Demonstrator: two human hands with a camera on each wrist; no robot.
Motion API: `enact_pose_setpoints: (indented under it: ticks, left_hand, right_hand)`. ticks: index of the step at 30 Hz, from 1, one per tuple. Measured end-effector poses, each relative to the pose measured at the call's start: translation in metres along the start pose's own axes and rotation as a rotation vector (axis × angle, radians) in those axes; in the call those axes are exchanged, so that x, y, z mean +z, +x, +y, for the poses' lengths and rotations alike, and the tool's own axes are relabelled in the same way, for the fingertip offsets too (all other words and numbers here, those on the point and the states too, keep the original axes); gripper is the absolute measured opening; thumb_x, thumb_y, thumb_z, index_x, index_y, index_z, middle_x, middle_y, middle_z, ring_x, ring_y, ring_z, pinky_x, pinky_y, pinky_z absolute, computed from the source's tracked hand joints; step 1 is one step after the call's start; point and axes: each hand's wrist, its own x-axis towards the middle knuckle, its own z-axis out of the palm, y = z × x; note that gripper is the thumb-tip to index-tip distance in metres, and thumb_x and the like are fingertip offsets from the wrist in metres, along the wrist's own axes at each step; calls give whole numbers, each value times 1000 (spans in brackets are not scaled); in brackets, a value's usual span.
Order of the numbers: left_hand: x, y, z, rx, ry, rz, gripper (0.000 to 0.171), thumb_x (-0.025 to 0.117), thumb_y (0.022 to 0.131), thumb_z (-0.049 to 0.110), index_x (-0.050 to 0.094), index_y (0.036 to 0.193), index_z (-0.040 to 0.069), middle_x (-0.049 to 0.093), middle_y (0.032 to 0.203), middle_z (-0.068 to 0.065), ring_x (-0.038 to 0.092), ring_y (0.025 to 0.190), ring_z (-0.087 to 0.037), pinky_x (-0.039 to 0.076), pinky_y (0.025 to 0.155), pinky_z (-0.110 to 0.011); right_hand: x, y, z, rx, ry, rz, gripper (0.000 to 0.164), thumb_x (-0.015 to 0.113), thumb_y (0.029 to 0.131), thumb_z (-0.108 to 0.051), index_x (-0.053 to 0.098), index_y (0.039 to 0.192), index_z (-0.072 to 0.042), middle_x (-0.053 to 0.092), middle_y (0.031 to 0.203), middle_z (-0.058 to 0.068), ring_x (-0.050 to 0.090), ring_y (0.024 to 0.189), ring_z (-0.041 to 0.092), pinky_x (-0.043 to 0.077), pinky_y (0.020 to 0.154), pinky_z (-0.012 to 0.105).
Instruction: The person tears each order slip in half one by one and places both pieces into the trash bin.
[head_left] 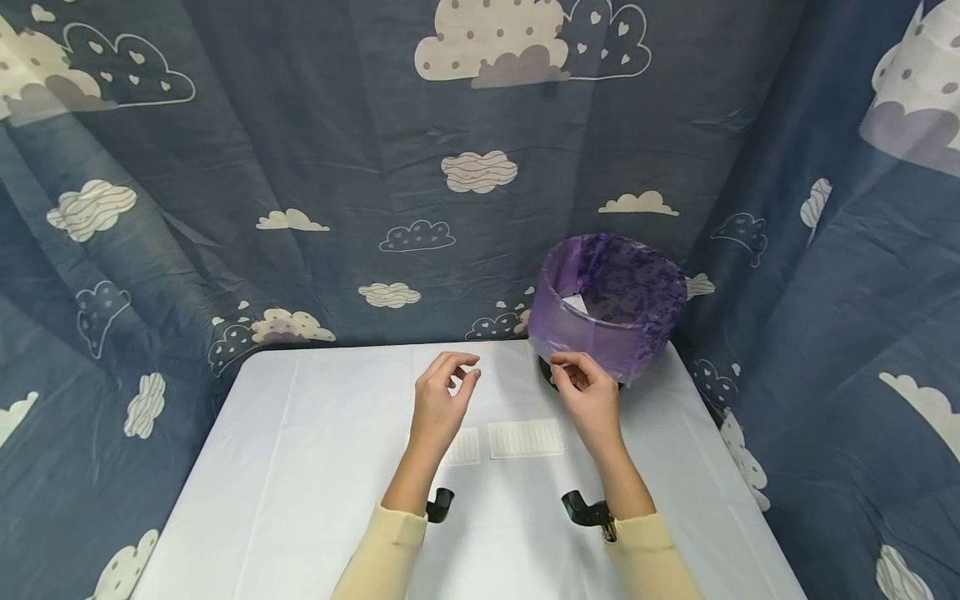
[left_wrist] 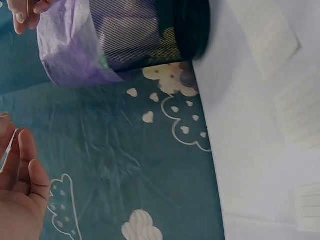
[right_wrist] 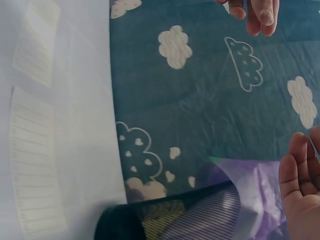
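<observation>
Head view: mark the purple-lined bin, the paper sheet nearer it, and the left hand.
Purple-lined bin (head_left: 592,335): head view, front wall.
Paper sheet (head_left: 526,438): head view, middle of its face.
Left hand (head_left: 437,404): head view, middle of the hand.

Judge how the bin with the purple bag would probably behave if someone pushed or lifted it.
The bin is probably light for its size, since it looks made of thin mesh. Its round shape suggests it could roll if knocked over. The purple bag would likely crumple, as it looks thin and wrinkled.
</observation>
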Motion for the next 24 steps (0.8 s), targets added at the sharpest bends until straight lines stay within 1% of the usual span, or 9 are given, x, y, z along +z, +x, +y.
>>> enact_pose_setpoints:
  ticks: [3, 5, 7, 11, 16, 20, 24]
  left_hand:
    - [-2, -6, -4, -15, 8, -3, 16, 80, 93, 5, 78, 109, 7, 78, 105, -5, 71, 83, -19, 59, 70, -39]
    - [-3, -10, -8, -29, 14, -9, 17, 81, 92, 4, 78, 109, 6, 78, 105, -6, 72, 83, -19, 59, 70, -39]
    - [-5, -14, -12, -45, 23, -19, 17, 81, 93, 5, 78, 109, 6, 78, 106, -6, 72, 83, -19, 59, 70, -38]
    - [-9, -24, -23, -76, 47, -21, 19, 81, 92, 5, 77, 111, 7, 78, 107, -5, 72, 84, -18, 59, 71, -37]
    - [-17, -39, -35, -123, 78, -9, 22, 82, 91, 3, 77, 111, 7, 77, 107, -5, 71, 82, -17, 57, 70, -35]
    - [-20, -49, -42, -151, 87, -23, 23, 82, 91, 2, 76, 112, 8, 77, 108, -5, 71, 81, -17, 56, 70, -33]
    - [-20, -56, -49, -172, 92, -38, 23, 81, 91, 3, 76, 113, 8, 77, 109, -4, 70, 81, -16, 56, 70, -33]
  right_hand:
    - [4, -1, 7, 12, -25, -5, 15, 68, 97, 8, 74, 111, 10, 72, 108, 29, 64, 81, 8, 50, 70, 8]
    - [7, -2, 19, 25, -35, -15, 17, 68, 97, 8, 74, 113, 8, 72, 110, 29, 63, 82, 6, 50, 71, 8]
    - [11, -4, 32, 31, -48, -18, 19, 69, 97, 7, 74, 116, 7, 73, 111, 28, 62, 82, 5, 50, 72, 8]
    - [21, -9, 55, 24, -63, -41, 23, 72, 96, 4, 76, 118, -2, 74, 111, 21, 64, 80, 6, 51, 73, 9]
    - [33, -19, 67, 9, -62, -99, 26, 76, 95, 2, 77, 118, -10, 75, 112, 14, 66, 78, 7, 52, 74, 13]
    - [43, -27, 72, 18, -74, -133, 27, 77, 94, 1, 78, 117, -11, 76, 111, 13, 66, 77, 5, 53, 74, 14]
    - [51, -33, 78, 24, -80, -156, 27, 77, 94, 1, 78, 117, -12, 76, 111, 10, 66, 76, 5, 54, 74, 16]
